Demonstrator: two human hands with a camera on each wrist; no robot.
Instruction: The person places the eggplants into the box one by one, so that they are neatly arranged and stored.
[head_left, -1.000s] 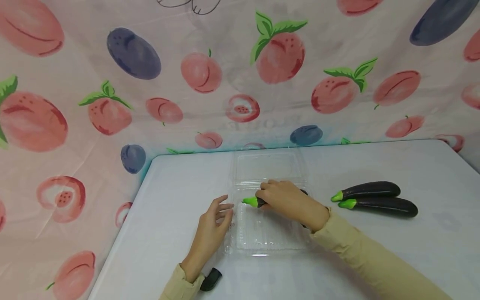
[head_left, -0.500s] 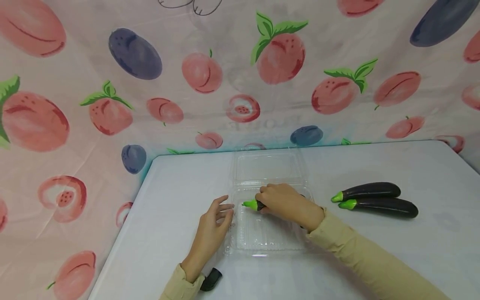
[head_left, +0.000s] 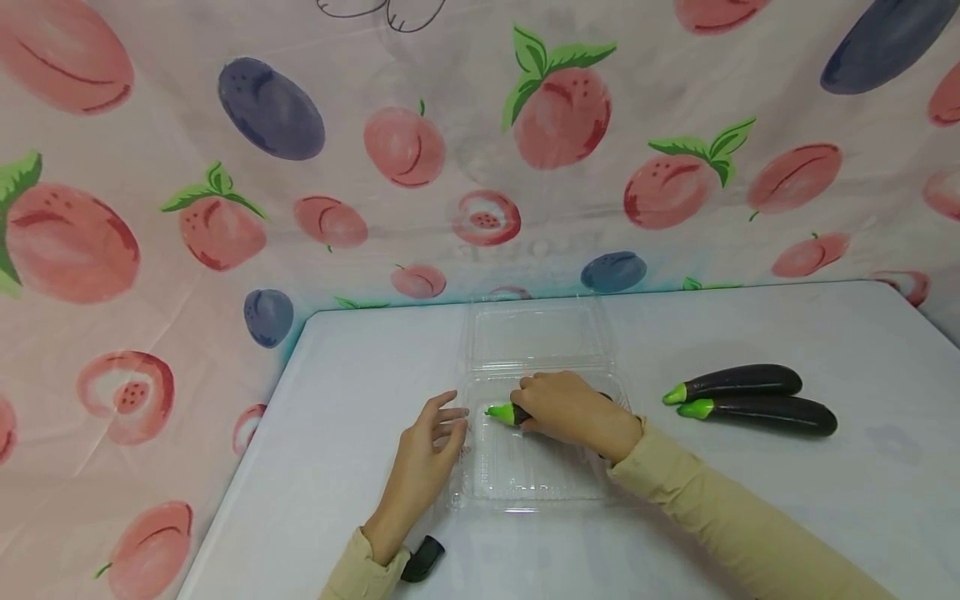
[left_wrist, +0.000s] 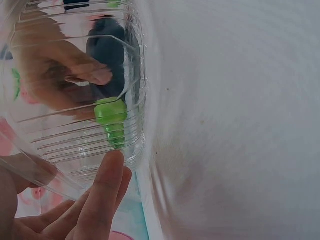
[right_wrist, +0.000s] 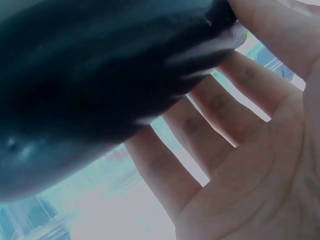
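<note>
In the head view my right hand [head_left: 566, 408] grips an eggplant [head_left: 521, 414] from above, inside a clear plastic clamshell box [head_left: 525, 487]. Its green stem end points left, and the hand covers most of its dark body. The right wrist view shows the fingers [right_wrist: 220, 112] curled about the eggplant [right_wrist: 100, 75]. My left hand [head_left: 423, 458] is at the box's left edge, fingers extended and touching or nearly touching the wall. Through that wall the left wrist view shows the green stem [left_wrist: 111, 112], close to my left fingertips [left_wrist: 110, 162].
Two more eggplants [head_left: 742, 380] [head_left: 776, 415] lie side by side on the white table [head_left: 750, 517], right of the box. The box's lid [head_left: 536, 329] lies folded back toward the fruit-print cloth [head_left: 480, 125]. A small black object [head_left: 423, 558] is by my left wrist.
My right hand, with the eggplant, has moved slightly down and toward me inside the box. The left hand and the other two eggplants stay where they were.
</note>
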